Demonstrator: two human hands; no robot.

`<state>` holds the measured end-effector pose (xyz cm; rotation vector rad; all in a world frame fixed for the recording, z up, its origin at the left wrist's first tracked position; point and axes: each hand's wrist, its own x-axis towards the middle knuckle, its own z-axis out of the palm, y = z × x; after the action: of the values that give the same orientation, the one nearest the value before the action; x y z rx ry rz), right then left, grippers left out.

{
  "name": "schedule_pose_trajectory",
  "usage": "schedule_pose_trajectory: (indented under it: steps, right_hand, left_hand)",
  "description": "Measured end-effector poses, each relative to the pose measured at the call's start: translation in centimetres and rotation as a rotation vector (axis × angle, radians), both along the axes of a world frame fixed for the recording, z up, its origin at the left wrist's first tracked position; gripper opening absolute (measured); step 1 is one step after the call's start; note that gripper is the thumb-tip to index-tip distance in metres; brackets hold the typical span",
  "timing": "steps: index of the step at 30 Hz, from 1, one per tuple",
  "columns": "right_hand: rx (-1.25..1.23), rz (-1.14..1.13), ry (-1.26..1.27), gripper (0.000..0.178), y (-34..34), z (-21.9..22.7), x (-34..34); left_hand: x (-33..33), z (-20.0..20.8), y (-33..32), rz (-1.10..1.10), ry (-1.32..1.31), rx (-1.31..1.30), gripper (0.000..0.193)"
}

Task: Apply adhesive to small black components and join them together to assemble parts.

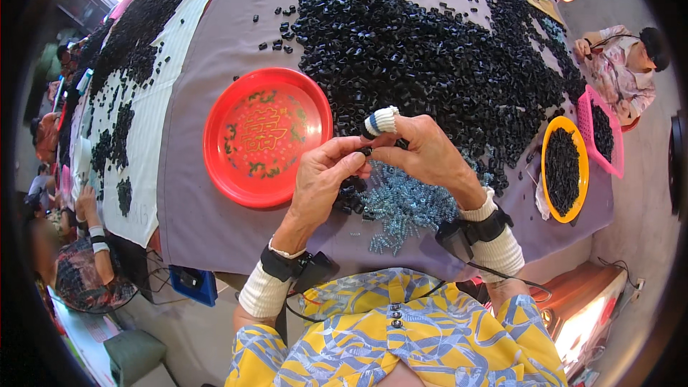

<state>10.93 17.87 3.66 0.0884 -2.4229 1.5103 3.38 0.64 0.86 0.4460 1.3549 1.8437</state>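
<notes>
My left hand (pixel 324 178) and my right hand (pixel 427 149) meet above the table, both closed with fingertips together. Pinched between them is a small black plastic piece (pixel 366 151), mostly covered by the fingers. A white knitted finger sleeve with a dark blue stripe (pixel 381 122) is on a finger of my right hand. Beneath the hands lies a pile of small pale-blue coil springs (pixel 408 208). Just beyond spreads a large heap of small black plastic pieces (pixel 416 64). Whether a spring is in my fingers is hidden.
Left of my hands is a round red tray (pixel 218 140) with a printed pattern. To the right stand a yellow oval basket (pixel 585 154) and a pink basket (pixel 608 163), both holding black pieces. Other people sit at the right (pixel 620 64) and along the left table (pixel 82 265).
</notes>
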Motion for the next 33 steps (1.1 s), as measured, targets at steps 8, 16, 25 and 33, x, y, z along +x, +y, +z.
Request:
schedule_pose_trajectory:
  steps: [8,16,25,33]
  right_hand:
    - [-0.051,0.011,-0.112,0.015,-0.3,0.8,-0.5]
    - [0.568,-0.041,0.121,0.011,0.8,-3.9,-1.0]
    - [1.058,0.068,-0.014,0.007,-1.8,-6.4,-1.7]
    - [0.466,-0.041,-0.071,0.014,0.6,-4.6,-0.8]
  left_hand:
    - [-0.1,-0.4,0.0,0.004,0.105,0.021,0.023]
    - [-1.0,-0.4,-0.6,0.098,-0.066,0.051,0.021]
    - [-1.1,-0.6,-0.9,0.077,-0.128,0.081,0.022]
    - [-1.1,-0.5,-0.6,0.086,-0.196,0.129,0.022]
